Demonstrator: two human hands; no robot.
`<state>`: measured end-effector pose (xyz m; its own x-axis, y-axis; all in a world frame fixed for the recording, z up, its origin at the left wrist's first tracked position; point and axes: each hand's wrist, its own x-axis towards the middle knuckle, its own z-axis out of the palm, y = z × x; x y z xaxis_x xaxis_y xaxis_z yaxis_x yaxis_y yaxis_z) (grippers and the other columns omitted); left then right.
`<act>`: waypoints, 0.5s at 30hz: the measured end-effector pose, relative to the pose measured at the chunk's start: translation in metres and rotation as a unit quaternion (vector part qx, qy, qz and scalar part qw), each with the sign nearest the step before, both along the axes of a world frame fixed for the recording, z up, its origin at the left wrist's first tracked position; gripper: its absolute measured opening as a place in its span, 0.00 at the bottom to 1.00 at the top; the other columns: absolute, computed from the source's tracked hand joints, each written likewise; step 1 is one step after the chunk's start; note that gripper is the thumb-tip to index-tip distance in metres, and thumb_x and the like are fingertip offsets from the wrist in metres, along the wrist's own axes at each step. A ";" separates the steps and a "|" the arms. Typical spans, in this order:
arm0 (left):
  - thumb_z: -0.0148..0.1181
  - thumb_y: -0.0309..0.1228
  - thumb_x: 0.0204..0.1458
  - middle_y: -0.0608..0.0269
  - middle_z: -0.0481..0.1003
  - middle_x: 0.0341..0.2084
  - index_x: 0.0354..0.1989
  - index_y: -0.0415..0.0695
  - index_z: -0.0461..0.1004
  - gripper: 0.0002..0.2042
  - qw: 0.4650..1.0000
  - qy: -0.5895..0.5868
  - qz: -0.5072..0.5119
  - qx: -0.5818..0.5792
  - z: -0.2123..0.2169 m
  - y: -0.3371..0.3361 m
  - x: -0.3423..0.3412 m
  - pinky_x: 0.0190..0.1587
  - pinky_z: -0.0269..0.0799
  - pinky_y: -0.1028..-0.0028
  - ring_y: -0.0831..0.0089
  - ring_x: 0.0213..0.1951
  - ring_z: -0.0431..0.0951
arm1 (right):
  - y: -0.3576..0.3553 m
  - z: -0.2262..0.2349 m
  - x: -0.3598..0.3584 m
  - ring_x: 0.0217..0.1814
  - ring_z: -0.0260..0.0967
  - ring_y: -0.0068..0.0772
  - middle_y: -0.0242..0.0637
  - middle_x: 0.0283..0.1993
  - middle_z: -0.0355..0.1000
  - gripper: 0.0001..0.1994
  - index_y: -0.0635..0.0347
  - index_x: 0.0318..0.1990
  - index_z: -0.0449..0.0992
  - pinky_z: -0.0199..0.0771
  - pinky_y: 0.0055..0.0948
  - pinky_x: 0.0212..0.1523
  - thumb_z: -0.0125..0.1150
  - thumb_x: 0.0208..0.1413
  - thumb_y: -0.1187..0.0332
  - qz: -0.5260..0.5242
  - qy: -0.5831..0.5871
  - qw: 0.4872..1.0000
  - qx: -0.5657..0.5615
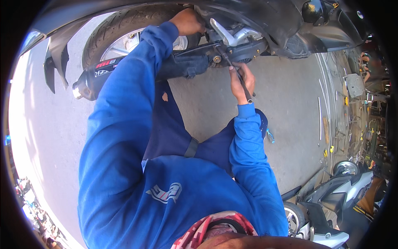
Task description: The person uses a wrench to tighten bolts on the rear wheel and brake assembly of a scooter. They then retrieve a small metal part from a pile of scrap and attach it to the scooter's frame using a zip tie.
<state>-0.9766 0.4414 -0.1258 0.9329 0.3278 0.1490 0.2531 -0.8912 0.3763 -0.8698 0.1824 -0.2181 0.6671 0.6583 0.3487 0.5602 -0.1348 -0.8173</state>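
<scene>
A scooter's rear wheel (99, 43) and its dark exhaust muffler (178, 67) are in front of me. My left hand (188, 21) reaches over the muffler to the hub side of the wheel, its fingertips mostly hidden against the dark parts. My right hand (242, 81) is closed around a long dark tubular bar (248, 94), whose hollow end points back toward me. The bar's far end meets the engine side near a bolt (216, 59), just below a silver bracket (232, 35); the exact contact is hard to make out.
Black body panels (273, 20) hang over the work. A blue-handled tool (270, 136) lies on the concrete floor (286, 112) beside my right knee. Another scooter (331, 199) stands at the lower right, and cluttered parts (360, 133) line the right edge.
</scene>
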 end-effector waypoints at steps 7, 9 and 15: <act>0.55 0.37 0.52 0.49 0.78 0.32 0.39 0.40 0.79 0.14 1.000 0.009 0.006 -0.017 -0.003 0.004 -0.004 0.48 0.70 0.63 0.52 0.38 0.77 | 0.004 -0.002 -0.025 0.28 0.78 0.37 0.43 0.24 0.75 0.05 0.60 0.37 0.76 0.70 0.27 0.28 0.62 0.52 0.73 -0.032 -0.011 0.999 -0.032; 0.54 0.37 0.53 0.46 0.77 0.32 0.41 0.38 0.77 0.15 0.999 -0.019 0.014 -0.041 -0.010 0.004 -0.004 0.48 0.69 0.63 0.52 0.37 0.77 | 0.005 -0.005 -0.026 0.24 0.75 0.32 0.42 0.22 0.74 0.06 0.61 0.37 0.76 0.68 0.26 0.26 0.62 0.53 0.73 -0.036 -0.001 0.999 -0.003; 0.50 0.40 0.58 0.47 0.75 0.41 0.46 0.38 0.74 0.18 0.996 0.086 0.007 -0.023 -0.032 0.020 -0.009 0.50 0.69 0.63 0.55 0.44 0.75 | 0.005 -0.014 -0.023 0.18 0.56 0.16 0.28 0.16 0.64 0.08 0.66 0.39 0.76 0.52 0.20 0.21 0.61 0.54 0.72 -0.044 0.031 0.999 -0.002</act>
<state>-0.9855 0.4615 -0.1577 0.9389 0.3430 -0.0288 0.3291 -0.8700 0.3671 -0.8931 0.1869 -0.2320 0.7424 0.5976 0.3028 0.4948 -0.1844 -0.8492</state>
